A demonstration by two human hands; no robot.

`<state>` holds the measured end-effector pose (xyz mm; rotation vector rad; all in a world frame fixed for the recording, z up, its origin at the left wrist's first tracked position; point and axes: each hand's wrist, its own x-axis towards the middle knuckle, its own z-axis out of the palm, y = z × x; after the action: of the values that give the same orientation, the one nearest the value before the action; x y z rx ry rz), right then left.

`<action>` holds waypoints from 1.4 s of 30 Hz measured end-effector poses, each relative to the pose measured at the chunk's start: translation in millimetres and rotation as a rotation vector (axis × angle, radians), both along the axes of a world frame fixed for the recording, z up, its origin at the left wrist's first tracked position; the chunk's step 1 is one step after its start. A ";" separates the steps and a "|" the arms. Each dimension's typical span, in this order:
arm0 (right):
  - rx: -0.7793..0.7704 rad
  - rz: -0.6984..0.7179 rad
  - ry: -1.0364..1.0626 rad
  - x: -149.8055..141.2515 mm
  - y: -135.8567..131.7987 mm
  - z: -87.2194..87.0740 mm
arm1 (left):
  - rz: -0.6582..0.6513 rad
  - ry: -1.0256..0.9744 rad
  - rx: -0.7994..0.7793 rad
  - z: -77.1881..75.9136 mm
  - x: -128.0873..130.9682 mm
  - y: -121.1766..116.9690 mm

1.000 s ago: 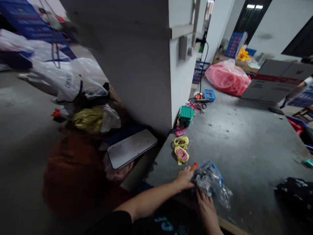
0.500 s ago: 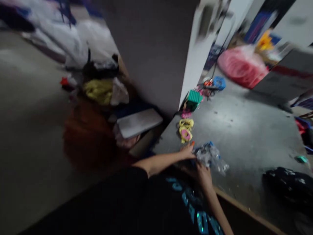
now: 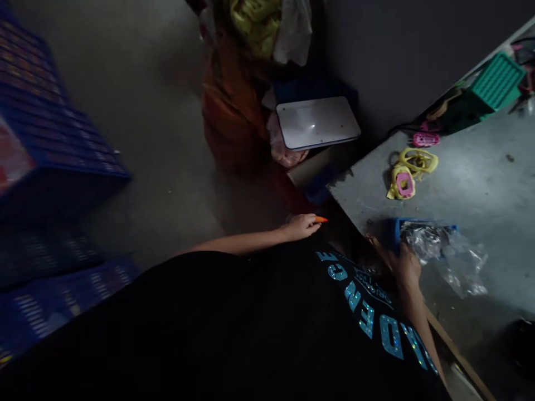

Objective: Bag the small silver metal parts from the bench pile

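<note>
My left hand (image 3: 301, 227) is closed around a small orange pointed thing (image 3: 321, 219), its tip sticking out past the fingers. It hovers in front of my shirt, left of the table edge. At the near side of a blue tray (image 3: 396, 234), my right hand (image 3: 407, 268) grips the tray's edge, though its fingers are dim and blurred. A crumpled clear plastic bag (image 3: 463, 262) with dark small contents lies in the tray and spills over to the right. Beyond it on the table are yellow and pink plastic pieces (image 3: 404, 181).
A green basket (image 3: 497, 83) and a pink piece (image 3: 425, 139) sit against the grey pillar (image 3: 384, 50). Left of the table (image 3: 359, 189) are a white-topped box (image 3: 317, 122), an orange sack (image 3: 229, 122) and blue crates (image 3: 54, 122) on the floor.
The view has swung left and down. My left hand has moved away from the plastic bag and off the table, carrying the orange thing. My right hand remains by the tray.
</note>
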<state>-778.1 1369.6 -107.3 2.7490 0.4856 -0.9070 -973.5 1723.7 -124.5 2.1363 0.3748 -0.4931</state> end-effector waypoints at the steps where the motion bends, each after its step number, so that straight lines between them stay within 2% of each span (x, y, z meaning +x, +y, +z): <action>1: -0.034 -0.016 0.006 0.3 1.4 -0.5 | 0.078 0.069 0.013 -4.9 -13.9 12.0; 4: -0.100 -0.038 -0.031 -3.2 4.6 1.9 | 0.200 0.193 0.008 -21.8 -42.7 41.8; 8: -0.107 -0.100 -0.096 -8.6 11.4 6.7 | 0.200 0.244 -0.024 -43.8 -50.5 68.5; 13: -0.055 -0.149 -0.173 -8.7 43.4 7.7 | 0.106 0.274 -0.002 -60.3 -23.3 85.3; 18: 0.062 -0.100 -0.142 -19.0 81.4 -6.5 | -0.015 0.264 0.032 -71.0 9.6 95.8; 22: 0.236 -0.125 -0.232 -38.3 88.7 -17.5 | -0.081 0.278 0.059 -86.0 30.8 98.3; 24: 0.348 -0.101 -0.301 -49.8 86.8 -16.1 | -0.087 0.298 0.067 -95.1 41.2 94.4; 26: 0.394 -0.054 -0.373 -60.3 85.1 -11.3 | -0.075 0.329 0.064 -104.9 51.3 87.4; 30: 0.231 -0.021 -0.428 -69.7 86.7 -3.9 | -0.031 0.415 0.018 -126.6 68.2 73.2; 35: -0.001 -0.001 -0.311 -50.9 96.6 -9.2 | 0.010 0.442 -0.011 -148.6 80.3 68.2; 39: -0.129 -0.106 -0.185 -33.9 105.4 -10.3 | 0.026 0.400 0.026 -148.6 80.0 73.9; 42: -0.114 -0.091 -0.195 -31.9 107.6 -9.2 | 0.031 0.356 0.034 -140.2 68.9 89.0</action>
<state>-810.0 1477.2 -116.6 2.7362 0.2674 -0.6540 -904.6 1812.7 -264.7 2.0704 0.6175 -0.8570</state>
